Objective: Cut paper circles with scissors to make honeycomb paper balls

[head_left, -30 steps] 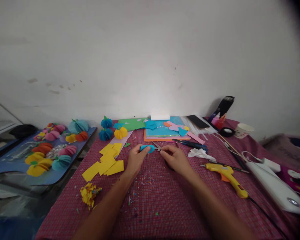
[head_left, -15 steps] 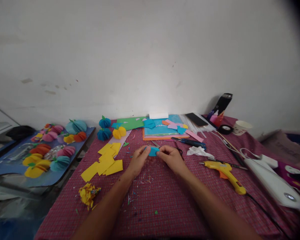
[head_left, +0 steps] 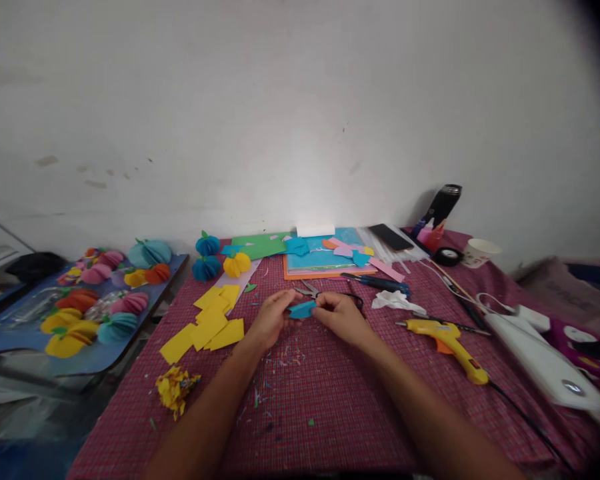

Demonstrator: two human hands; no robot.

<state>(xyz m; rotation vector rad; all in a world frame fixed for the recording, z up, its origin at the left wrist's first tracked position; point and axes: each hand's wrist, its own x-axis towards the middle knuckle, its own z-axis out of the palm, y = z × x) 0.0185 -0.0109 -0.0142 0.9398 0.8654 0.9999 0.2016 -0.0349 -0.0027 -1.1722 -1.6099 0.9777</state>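
Left hand [head_left: 270, 320] and right hand [head_left: 341, 316] meet at the centre of the table [head_left: 330, 427], fingertips of both pinching a small blue paper piece [head_left: 303, 309] held just above the red checked cloth. The piece appears folded; the step in hand is judged to be folding or creasing it between the fingers, and the next move would call for a firm, even press along the fold with the edges kept aligned. Scissors [head_left: 310, 290] lie just beyond the hands, touching neither. To the left, yellow paper squares [head_left: 207, 323] lie in a loose stack, with a crumpled yellow scrap [head_left: 176, 389] nearer the table's edge. To the right lie white tissue [head_left: 397, 301] and a yellow glue gun [head_left: 447, 339], its cord trailing toward the near edge. Finished paper balls [head_left: 207, 257] stand by the wall. Small paper clippings litter the cloth under the forearms; nothing blocks the hands.
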